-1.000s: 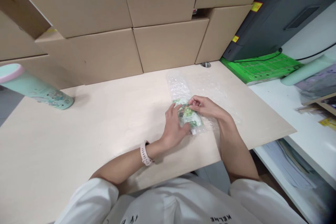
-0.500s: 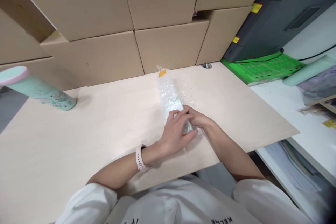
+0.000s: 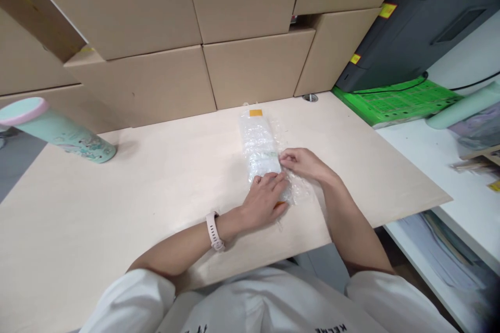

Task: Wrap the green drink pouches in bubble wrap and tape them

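Note:
A long, flat bubble-wrapped package (image 3: 258, 138) lies on the table, with an orange sticker at its far end and another orange patch near its close end. My left hand (image 3: 265, 197), with a pink watch band (image 3: 214, 231) on its wrist, rests on the near part of the package, fingers slightly bent and apart, pressing down. At the package's right edge, my right hand (image 3: 302, 163) pinches the clear bubble wrap between thumb and fingertips. Loose wrap (image 3: 302, 191) spreads out below the right hand. What the wrap encloses looks white; its kind cannot be made out.
Cardboard boxes (image 3: 253, 65) are stacked along the back of the table. A mint-green tumbler (image 3: 78, 132) with a pink rim stands at the left. Towards the right are a green plastic crate (image 3: 394, 101), a dark grey case (image 3: 414, 36) and a white shelf (image 3: 422, 151).
My right hand has moved out from beside the left hand to the package's right edge, pinching the wrap. The package has turned slightly and lies flatter. My left hand stays on its near end.

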Action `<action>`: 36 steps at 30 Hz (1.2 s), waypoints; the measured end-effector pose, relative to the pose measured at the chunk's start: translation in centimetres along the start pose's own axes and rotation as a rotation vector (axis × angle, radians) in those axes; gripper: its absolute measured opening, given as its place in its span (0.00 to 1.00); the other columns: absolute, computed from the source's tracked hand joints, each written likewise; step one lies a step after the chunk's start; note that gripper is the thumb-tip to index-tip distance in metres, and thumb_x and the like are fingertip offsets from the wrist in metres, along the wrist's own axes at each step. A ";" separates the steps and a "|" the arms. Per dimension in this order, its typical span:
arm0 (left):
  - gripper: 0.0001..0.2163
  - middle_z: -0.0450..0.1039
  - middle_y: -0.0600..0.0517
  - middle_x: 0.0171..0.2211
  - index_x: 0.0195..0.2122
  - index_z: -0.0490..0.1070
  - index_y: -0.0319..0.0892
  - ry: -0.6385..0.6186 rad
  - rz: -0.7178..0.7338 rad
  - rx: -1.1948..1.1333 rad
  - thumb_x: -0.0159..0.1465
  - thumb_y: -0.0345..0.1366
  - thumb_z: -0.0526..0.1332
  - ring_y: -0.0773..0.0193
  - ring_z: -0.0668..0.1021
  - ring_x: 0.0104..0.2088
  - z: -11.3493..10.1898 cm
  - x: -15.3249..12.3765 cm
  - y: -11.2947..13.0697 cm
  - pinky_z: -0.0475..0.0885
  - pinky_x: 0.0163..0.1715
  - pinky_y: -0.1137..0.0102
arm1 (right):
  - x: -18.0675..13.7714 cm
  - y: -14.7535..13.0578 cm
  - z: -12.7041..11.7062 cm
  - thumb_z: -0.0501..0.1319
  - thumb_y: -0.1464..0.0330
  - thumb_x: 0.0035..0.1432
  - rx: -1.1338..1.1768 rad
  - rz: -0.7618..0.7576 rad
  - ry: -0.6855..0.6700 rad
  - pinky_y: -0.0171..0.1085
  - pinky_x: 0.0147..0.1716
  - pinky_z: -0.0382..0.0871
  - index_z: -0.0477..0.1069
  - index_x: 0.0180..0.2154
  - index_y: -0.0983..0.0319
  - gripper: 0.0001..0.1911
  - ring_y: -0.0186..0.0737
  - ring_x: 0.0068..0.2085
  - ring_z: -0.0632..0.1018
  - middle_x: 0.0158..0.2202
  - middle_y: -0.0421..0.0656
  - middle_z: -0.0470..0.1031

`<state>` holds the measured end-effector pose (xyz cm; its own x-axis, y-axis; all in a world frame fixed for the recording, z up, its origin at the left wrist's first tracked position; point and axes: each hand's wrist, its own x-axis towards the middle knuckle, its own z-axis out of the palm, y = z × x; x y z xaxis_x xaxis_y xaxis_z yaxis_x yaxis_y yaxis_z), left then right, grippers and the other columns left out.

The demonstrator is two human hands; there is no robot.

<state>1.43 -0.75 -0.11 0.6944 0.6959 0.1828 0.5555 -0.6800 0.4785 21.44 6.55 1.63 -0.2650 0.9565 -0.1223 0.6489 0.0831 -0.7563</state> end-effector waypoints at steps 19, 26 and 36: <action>0.10 0.72 0.43 0.52 0.46 0.69 0.42 0.194 0.036 -0.215 0.65 0.36 0.59 0.52 0.72 0.53 -0.1 -0.9 -0.2 0.67 0.52 0.55 | -0.8 -1.5 -0.4 0.65 0.51 0.55 0.491 0.094 -0.297 0.34 0.25 0.68 0.67 0.30 0.61 0.20 0.34 0.25 0.73 0.25 0.39 0.71; 0.17 0.63 0.42 0.58 0.50 0.70 0.43 0.244 0.008 -0.181 0.62 0.24 0.52 0.55 0.70 0.51 0.6 -1.2 -0.6 0.70 0.49 0.58 | -0.2 -1.2 0.5 0.67 0.53 0.52 0.453 0.013 -0.323 0.36 0.30 0.69 0.72 0.38 0.61 0.20 0.35 0.30 0.73 0.29 0.38 0.71; 0.10 0.72 0.45 0.46 0.34 0.72 0.42 0.288 0.002 -0.200 0.60 0.23 0.53 0.57 0.70 0.47 1.3 -1.0 -1.1 0.71 0.47 0.59 | -0.4 -1.2 1.7 0.66 0.54 0.53 0.194 -0.007 -0.131 0.35 0.32 0.63 0.68 0.33 0.59 0.17 0.36 0.32 0.70 0.29 0.37 0.70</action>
<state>0.73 -0.99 -1.88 0.5217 0.7508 0.4051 0.4342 -0.6425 0.6314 19.56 5.64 1.45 -0.3673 0.9105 -0.1898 0.5010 0.0217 -0.8652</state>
